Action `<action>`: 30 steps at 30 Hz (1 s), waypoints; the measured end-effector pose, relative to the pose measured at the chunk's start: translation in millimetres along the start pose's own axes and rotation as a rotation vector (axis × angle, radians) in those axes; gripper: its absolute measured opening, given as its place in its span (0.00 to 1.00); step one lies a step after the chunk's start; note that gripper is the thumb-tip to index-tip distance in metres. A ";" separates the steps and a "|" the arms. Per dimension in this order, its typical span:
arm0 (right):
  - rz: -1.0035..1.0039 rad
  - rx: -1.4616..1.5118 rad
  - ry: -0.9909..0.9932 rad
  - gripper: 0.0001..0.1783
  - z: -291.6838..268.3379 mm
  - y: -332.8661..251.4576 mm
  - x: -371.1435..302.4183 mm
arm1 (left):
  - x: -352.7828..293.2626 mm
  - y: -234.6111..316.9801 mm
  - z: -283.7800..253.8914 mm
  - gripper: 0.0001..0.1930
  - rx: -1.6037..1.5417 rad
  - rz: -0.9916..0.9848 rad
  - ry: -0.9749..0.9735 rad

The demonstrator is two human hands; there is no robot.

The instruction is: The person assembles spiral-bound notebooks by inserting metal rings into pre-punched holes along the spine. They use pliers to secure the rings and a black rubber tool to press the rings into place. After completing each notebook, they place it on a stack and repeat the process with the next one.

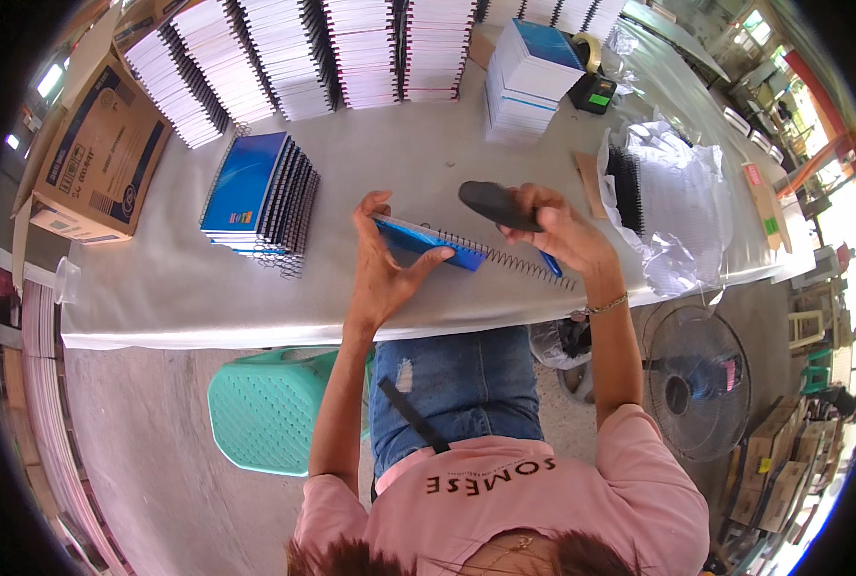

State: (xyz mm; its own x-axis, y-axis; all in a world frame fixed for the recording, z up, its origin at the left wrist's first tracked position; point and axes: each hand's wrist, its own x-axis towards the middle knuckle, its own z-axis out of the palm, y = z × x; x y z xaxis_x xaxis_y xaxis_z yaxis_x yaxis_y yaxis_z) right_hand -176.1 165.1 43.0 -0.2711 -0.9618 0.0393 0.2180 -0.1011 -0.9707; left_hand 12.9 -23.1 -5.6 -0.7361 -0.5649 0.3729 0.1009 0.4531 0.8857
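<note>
My left hand (380, 274) grips a thin blue notebook (416, 242) at its left end, thumb on the near face and fingers behind. A dark wire coil (531, 270) runs along the notebook's upper edge and sticks out well past its right end. In my right hand (572, 233) is a flat black oval object (490, 203), raised above the coil; its kind is unclear. A slim blue thing (550, 263), perhaps a pen, shows below the right fingers; whether they hold it is hidden. To the left lies a stack of blue coil-bound notebooks (245, 187).
Tall stacks of coil-bound books (361, 53) line the table's back. Unbound blue-topped blocks (529, 82) stand beside a tape dispenser (593, 86). Crumpled white paper with black coils (629, 192) lies right. A cardboard box (101, 144), green stool (269, 413) and fan (692, 384) surround me.
</note>
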 end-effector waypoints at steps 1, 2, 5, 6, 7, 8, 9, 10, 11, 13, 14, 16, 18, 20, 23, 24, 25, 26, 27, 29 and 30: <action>-0.068 0.229 -0.109 0.23 -0.5 -0.7 -1.7 | -0.6 -0.3 -0.9 0.53 -0.006 -0.007 0.000; -0.034 -0.057 -0.027 0.22 -0.6 -2.2 -2.4 | -1.2 -1.0 -1.5 0.53 -0.012 -0.013 -0.001; -0.002 -1.022 0.240 0.22 2.2 5.1 0.9 | -0.7 -5.8 1.3 0.55 0.000 0.004 0.001; 0.071 -1.027 0.274 0.24 8.6 -4.2 4.4 | -1.3 -6.9 0.8 0.55 0.013 0.010 0.009; 0.107 -0.929 0.265 0.24 6.8 -4.7 5.1 | -1.4 -6.9 0.5 0.56 0.008 0.011 0.008; 0.144 -0.832 0.254 0.23 4.3 -5.3 4.8 | -1.0 -5.6 0.2 0.56 0.003 0.011 0.008; 0.180 -0.733 0.244 0.23 3.2 -5.0 4.4 | -1.1 -4.7 0.0 0.56 -0.001 0.011 0.006; 0.137 -0.813 0.241 0.24 4.0 -1.0 3.2 | -1.4 -4.6 0.0 0.56 -0.002 0.002 0.003; 0.094 -0.892 0.237 0.24 5.2 6.3 0.9 | -1.7 -4.6 -0.1 0.56 -0.003 -0.007 0.000; 0.033 -1.000 0.230 0.26 2.2 14.7 -0.8 | -0.4 -3.5 0.7 0.56 -0.008 -0.004 -0.008; 0.016 -1.027 0.222 0.27 -0.5 17.4 -0.3 | 0.2 -2.5 0.6 0.55 -0.008 0.005 -0.009; 0.029 -0.918 0.203 0.30 0.3 14.5 2.9 | -0.7 -3.1 0.1 0.55 -0.008 0.008 -0.010; 0.083 -0.650 0.189 0.32 1.0 5.4 5.5 | -0.7 -4.5 0.6 0.55 -0.009 0.006 -0.013; 0.075 -0.090 0.025 0.33 -5.2 1.3 0.4 | 0.0 -3.6 1.2 0.55 -0.014 -0.004 -0.019; 0.153 -0.216 -0.064 0.30 4.8 -17.3 4.2 | -0.9 -2.2 -0.8 0.56 -0.016 -0.022 -0.019; 0.191 -0.420 -0.060 0.29 9.4 -23.2 6.2 | -0.8 -1.7 -0.2 0.56 -0.020 -0.025 -0.023; 0.157 -0.563 0.027 0.28 9.6 -22.3 10.1 | -0.9 -1.9 0.5 0.56 -0.018 -0.025 -0.021; 0.122 -0.704 0.115 0.26 8.4 -21.2 15.7 | -1.2 -2.5 1.1 0.56 -0.016 -0.026 -0.018; 0.084 -0.848 0.203 0.25 6.2 -22.6 21.4 | -0.4 -3.0 1.0 0.56 -0.015 -0.024 -0.013; 0.141 -0.434 0.011 0.25 -3.3 -29.7 20.5 | 0.6 -3.1 1.2 0.57 -0.005 0.006 -0.005; 0.080 -0.245 -0.134 0.25 -5.8 -31.0 18.1 | -0.1 -2.9 1.7 0.57 -0.001 0.017 0.000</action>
State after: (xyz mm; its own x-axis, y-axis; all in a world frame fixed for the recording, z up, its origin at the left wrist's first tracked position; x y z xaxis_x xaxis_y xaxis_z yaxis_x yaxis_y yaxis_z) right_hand -193.3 152.3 72.4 -0.1320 -0.9909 -0.0249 -0.0040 0.0257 -0.9997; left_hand 11.6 -23.1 -8.6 -0.7344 -0.5570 0.3878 0.1138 0.4622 0.8794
